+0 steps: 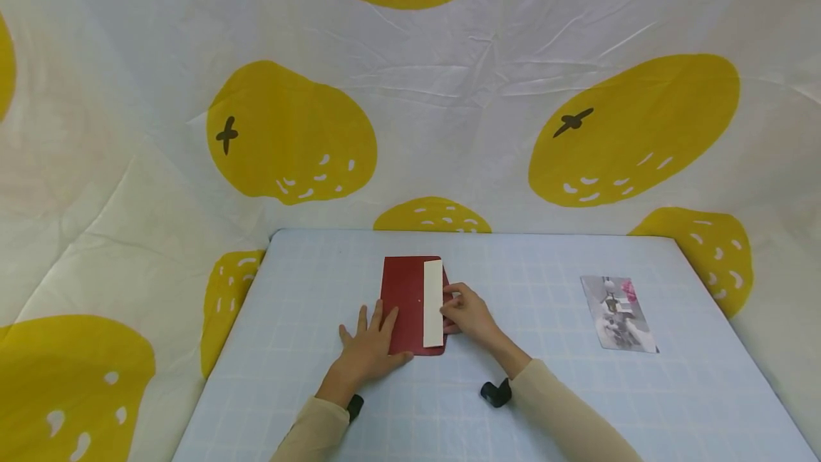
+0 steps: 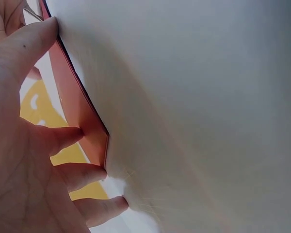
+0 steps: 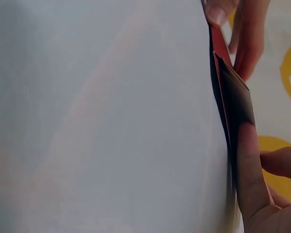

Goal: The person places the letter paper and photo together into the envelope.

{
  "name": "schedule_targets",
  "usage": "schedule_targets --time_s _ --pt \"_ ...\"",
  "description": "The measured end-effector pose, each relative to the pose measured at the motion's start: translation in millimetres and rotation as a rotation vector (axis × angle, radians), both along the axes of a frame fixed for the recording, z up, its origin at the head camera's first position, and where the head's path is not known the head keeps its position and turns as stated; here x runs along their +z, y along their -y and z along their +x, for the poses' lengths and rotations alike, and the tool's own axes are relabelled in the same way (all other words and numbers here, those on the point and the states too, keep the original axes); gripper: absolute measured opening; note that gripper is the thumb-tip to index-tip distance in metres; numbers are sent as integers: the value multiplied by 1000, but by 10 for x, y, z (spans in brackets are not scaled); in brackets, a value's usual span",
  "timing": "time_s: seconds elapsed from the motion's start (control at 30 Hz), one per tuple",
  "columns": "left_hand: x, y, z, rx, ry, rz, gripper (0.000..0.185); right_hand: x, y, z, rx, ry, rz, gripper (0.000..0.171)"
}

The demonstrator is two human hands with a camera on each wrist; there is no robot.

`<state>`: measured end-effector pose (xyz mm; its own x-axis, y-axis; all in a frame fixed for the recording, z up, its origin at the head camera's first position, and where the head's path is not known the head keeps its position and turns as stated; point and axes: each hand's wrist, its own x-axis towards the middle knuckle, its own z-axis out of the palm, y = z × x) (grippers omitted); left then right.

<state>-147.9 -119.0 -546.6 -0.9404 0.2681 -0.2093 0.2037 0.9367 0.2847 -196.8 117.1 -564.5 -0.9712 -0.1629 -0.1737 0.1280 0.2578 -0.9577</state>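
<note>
A dark red envelope (image 1: 405,303) lies flat in the middle of the light blue gridded table (image 1: 308,291), with its white-lined flap (image 1: 433,303) turned open along the right side. My left hand (image 1: 375,337) rests on the envelope's lower left part with fingers straight and spread, pressing it down. My right hand (image 1: 465,312) is at the flap's right edge. In the right wrist view the thumb (image 3: 250,170) lies on the raised flap (image 3: 233,97) with fingers behind it, pinching it. The left wrist view shows my left hand (image 2: 24,145) against the envelope's edge (image 2: 80,111).
A photo print (image 1: 618,314) lies on the table's right side, apart from both hands. A white cloth with large yellow fruit shapes (image 1: 288,134) hangs behind and around the table. Bare mat surrounds the envelope.
</note>
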Motion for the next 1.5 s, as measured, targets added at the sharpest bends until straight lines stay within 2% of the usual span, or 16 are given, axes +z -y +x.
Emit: schedule_targets --time_s 0.8,1.5 --pt "-29 26 2 1 13 0 97 24 165 -40 42 -41 25 39" --pt "-34 13 -23 -10 11 -9 95 48 239 -30 -48 -61 74 30"
